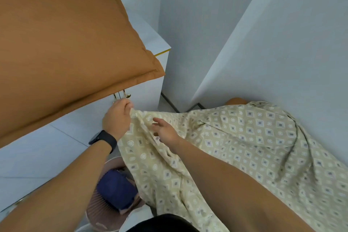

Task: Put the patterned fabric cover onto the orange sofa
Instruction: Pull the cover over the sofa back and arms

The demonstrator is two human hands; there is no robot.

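A cream patterned fabric cover [244, 137] with grey diamonds lies draped over the orange sofa, of which only a small bare patch [236, 100] shows at the wall. My left hand [117, 117], with a black wristband, pinches the cover's raised edge near its corner. My right hand [164, 131] hovers just over the cloth beside it, fingers spread and relaxed, holding nothing. A large orange cushion [66, 43] rests on the white cabinet at upper left.
A white cabinet [148, 88] with gold handles [121, 95] stands right behind my left hand. White walls [273, 43] close in at the right. Below, a pinkish basket [105, 209] holds a dark blue bundle [115, 188].
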